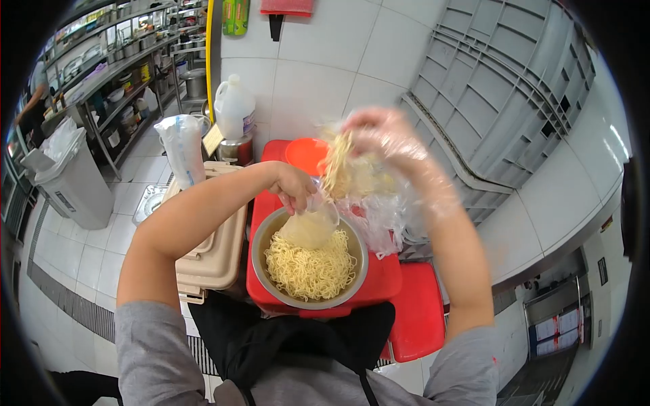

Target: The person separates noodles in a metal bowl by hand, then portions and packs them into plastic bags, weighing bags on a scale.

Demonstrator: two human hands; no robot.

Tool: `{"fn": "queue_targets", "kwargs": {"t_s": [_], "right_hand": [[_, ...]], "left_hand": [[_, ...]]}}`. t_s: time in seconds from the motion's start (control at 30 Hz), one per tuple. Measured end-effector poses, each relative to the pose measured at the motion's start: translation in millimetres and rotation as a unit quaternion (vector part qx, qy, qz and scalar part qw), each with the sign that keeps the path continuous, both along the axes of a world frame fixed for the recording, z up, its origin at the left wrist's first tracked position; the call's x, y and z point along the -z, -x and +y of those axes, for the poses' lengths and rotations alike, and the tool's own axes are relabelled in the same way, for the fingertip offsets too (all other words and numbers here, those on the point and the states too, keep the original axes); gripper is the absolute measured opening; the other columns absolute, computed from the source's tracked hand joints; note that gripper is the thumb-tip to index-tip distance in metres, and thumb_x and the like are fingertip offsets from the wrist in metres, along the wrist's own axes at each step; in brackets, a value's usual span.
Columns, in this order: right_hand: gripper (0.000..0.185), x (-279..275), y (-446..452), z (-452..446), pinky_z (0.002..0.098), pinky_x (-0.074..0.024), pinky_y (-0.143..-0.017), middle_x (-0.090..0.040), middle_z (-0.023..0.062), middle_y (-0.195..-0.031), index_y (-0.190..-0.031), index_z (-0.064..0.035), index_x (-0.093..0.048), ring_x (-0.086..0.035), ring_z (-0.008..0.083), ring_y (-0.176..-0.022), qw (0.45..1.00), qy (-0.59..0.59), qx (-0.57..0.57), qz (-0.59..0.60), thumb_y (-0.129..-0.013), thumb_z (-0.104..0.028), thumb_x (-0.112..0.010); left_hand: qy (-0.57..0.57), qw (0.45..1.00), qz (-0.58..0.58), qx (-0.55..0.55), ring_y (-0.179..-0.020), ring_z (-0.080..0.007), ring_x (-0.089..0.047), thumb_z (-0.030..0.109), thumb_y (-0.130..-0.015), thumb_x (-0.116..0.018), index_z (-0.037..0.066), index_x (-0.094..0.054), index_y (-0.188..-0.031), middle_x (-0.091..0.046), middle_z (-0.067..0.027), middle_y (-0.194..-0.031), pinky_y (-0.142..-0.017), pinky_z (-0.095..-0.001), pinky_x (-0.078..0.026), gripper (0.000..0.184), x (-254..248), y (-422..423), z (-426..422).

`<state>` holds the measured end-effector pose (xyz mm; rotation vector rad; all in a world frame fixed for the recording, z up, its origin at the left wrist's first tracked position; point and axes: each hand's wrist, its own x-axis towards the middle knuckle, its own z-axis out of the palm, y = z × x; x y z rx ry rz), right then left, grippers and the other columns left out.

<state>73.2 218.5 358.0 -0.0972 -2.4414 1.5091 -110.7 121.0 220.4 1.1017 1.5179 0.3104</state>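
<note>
A steel bowl (258,277) heaped with yellow noodles (308,274) stands in front of me. Over its far rim, my left hand (295,186) is closed on the edge of a clear plastic bag (313,227), which hangs against the noodles. My right hand (386,139), in a thin clear plastic glove and smeared by motion, is raised beyond the bowl on the right. Its fingers grip a bunch of noodles (336,162) that dangles down near the bag's mouth. Crumpled clear plastic (386,220) lies behind the bowl, below the right hand. An orange-red dish (306,155) is behind the noodle bunch.
Under the bowl is a red stool or table (386,277). A beige lidded container (217,254) is on the left, with a plastic-wrapped stack (181,150) and a white jug (234,108) behind it. Grey crates (487,88) lean at right. Another person (32,101) stands far left.
</note>
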Motion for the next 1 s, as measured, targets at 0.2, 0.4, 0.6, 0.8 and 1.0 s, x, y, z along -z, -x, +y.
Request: {"fn": "queue_targets", "kwargs": {"t_s": [0.2, 0.4, 0.6, 0.8, 1.0], "right_hand": [[0.018, 57, 10, 2, 0.0268, -0.0514, -0.066, -0.07, 0.0078, -0.099, -0.093, 0.0019, -0.07, -0.06, 0.0101, -0.072, 0.972, -0.234, 0.015, 0.0, -0.079, -0.008, -0.065], [0.016, 58, -27, 15, 0.026, -0.0479, -0.06, -0.067, 0.0051, -0.082, -0.09, 0.0005, -0.069, -0.058, 0.009, -0.068, 0.985, -0.123, 0.119, -0.007, -0.081, -0.012, -0.065], [0.02, 204, -66, 26, 0.029, -0.0495, -0.066, -0.067, 0.0054, -0.073, -0.092, -0.0014, -0.07, -0.061, 0.0105, -0.07, 0.992, 0.015, 0.125, 0.006, -0.083, -0.019, -0.065], [0.024, 268, -93, -20, 0.0286, -0.0488, -0.066, -0.067, 0.0085, -0.079, -0.095, -0.0014, -0.069, -0.061, 0.0112, -0.073, 0.982, -0.024, 0.16, -0.095, -0.084, -0.022, -0.064], [0.019, 288, -100, -29, 0.0331, -0.0512, -0.071, -0.068, 0.0153, -0.085, -0.093, -0.0064, -0.07, -0.067, 0.0254, -0.08, 0.979, -0.031, 0.196, -0.054, -0.083, -0.021, -0.064]], "left_hand": [[-0.016, 0.997, 0.002, -0.072, -0.113, -0.0232, -0.056, -0.006, -0.074, -0.064, 0.0, -0.031, -0.144, -0.043, -0.0145, -0.141, -0.086, -0.0363, -0.056, 0.077, 7, 6, -5], [-0.079, 0.992, 0.05, -0.087, -0.114, -0.023, -0.056, -0.009, -0.074, -0.058, -0.001, -0.033, -0.142, -0.043, -0.0139, -0.142, -0.083, -0.0366, -0.057, 0.073, -21, 3, 6], [-0.214, 0.94, 0.222, -0.146, -0.113, -0.0253, -0.057, -0.006, -0.072, -0.059, 0.0, -0.041, -0.138, -0.057, -0.0167, -0.125, -0.078, -0.0394, -0.057, 0.068, -97, 37, 61], [-0.359, 0.766, 0.525, -0.093, -0.119, -0.0352, -0.052, -0.005, -0.073, -0.054, 0.001, -0.031, -0.142, -0.045, -0.021, -0.137, -0.096, -0.0405, -0.046, 0.074, -14, 63, 102], [-0.367, 0.782, 0.466, -0.19, -0.117, -0.0368, -0.053, -0.006, -0.074, -0.049, 0.002, -0.024, -0.145, -0.03, -0.015, -0.15, -0.096, -0.0429, -0.047, 0.076, 90, 54, 109]]}}
